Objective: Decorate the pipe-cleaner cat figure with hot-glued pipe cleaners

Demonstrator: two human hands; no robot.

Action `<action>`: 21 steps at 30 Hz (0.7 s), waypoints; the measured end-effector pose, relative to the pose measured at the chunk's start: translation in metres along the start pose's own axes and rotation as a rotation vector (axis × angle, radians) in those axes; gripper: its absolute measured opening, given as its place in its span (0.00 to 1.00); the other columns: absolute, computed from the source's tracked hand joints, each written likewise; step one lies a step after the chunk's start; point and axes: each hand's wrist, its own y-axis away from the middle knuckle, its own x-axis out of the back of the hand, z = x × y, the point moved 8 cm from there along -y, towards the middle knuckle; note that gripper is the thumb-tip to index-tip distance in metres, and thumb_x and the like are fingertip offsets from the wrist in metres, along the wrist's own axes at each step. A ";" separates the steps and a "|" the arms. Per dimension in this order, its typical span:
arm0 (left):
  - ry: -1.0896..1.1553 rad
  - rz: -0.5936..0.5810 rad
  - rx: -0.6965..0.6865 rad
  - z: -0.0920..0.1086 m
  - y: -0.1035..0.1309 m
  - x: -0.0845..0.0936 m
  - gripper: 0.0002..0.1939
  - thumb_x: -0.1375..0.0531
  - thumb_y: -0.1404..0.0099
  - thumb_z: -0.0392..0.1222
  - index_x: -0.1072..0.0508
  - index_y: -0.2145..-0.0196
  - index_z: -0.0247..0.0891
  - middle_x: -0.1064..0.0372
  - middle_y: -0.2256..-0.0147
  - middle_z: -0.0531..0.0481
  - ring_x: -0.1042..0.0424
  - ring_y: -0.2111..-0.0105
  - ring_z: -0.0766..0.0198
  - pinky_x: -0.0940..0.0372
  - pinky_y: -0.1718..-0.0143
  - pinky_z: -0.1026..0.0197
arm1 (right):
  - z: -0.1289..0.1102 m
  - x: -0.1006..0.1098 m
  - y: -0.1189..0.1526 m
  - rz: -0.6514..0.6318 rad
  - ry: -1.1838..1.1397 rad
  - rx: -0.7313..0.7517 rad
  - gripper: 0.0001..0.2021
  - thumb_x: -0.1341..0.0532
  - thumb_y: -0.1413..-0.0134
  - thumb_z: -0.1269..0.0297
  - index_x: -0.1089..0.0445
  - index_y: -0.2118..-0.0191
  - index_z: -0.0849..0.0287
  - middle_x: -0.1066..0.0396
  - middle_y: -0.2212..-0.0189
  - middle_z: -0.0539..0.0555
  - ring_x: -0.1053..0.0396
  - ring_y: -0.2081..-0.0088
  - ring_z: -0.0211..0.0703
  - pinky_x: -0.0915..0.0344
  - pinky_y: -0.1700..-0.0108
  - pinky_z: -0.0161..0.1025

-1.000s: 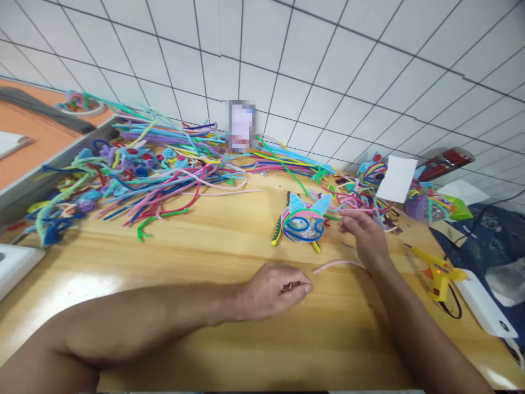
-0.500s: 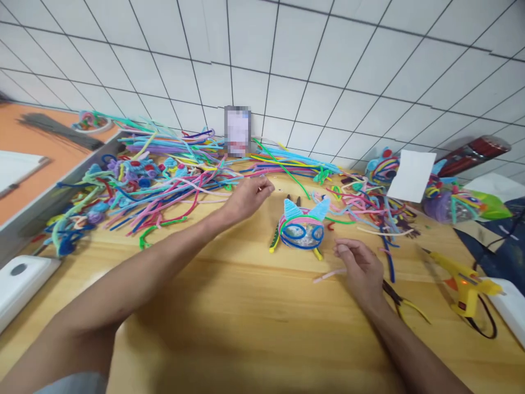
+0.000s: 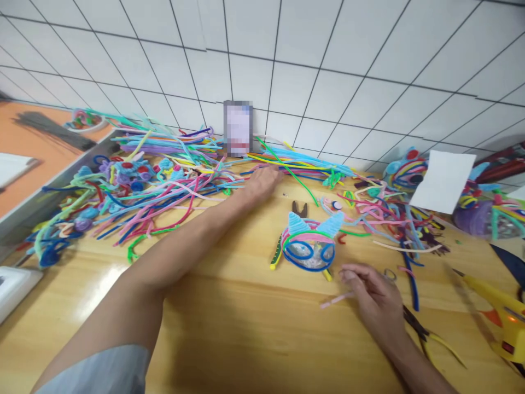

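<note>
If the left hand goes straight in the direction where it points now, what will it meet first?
Most likely the bundle of coloured fuzzy sticks by the wall; in the picture the left hand overlaps its near edge, but whether they touch is unclear.

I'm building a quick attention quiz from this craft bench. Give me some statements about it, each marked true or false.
1. The left hand is by the pipe cleaners. True.
2. The blue-rimmed figure is left of the right hand. True.
3. The figure's ears are red. False: the ears are light blue.
4. The right hand holds the glue gun. False: the glue gun is apart from it, farther right.
5. The card is green. False: the card is white.
</note>
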 end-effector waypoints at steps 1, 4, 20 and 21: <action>-0.007 -0.007 -0.003 0.000 -0.001 -0.002 0.17 0.48 0.24 0.39 0.19 0.56 0.33 0.21 0.52 0.32 0.22 0.52 0.44 0.33 0.53 0.52 | 0.002 -0.001 0.001 -0.012 0.002 -0.006 0.10 0.34 0.34 0.49 0.17 0.59 0.46 0.16 0.69 0.53 0.18 0.68 0.51 0.21 0.62 0.47; -0.020 -0.013 -0.020 0.001 -0.001 -0.006 0.17 0.48 0.24 0.35 0.20 0.50 0.31 0.23 0.48 0.29 0.23 0.48 0.43 0.33 0.51 0.51 | 0.007 -0.002 0.003 -0.023 -0.003 -0.022 0.10 0.33 0.35 0.49 0.17 0.58 0.46 0.16 0.68 0.53 0.18 0.68 0.51 0.21 0.62 0.47; 0.156 -0.086 -0.292 0.011 0.001 -0.013 0.13 0.42 0.33 0.34 0.15 0.61 0.36 0.16 0.57 0.44 0.21 0.55 0.55 0.33 0.54 0.59 | 0.004 -0.002 0.001 -0.008 0.009 -0.046 0.08 0.33 0.36 0.50 0.17 0.60 0.44 0.17 0.70 0.53 0.19 0.70 0.51 0.22 0.68 0.46; 0.163 -0.089 -0.305 0.012 0.000 -0.013 0.13 0.41 0.33 0.34 0.15 0.61 0.36 0.16 0.57 0.44 0.20 0.55 0.55 0.33 0.54 0.59 | 0.004 -0.001 0.001 -0.006 0.013 -0.046 0.08 0.33 0.36 0.50 0.17 0.60 0.44 0.17 0.69 0.53 0.19 0.70 0.51 0.22 0.67 0.46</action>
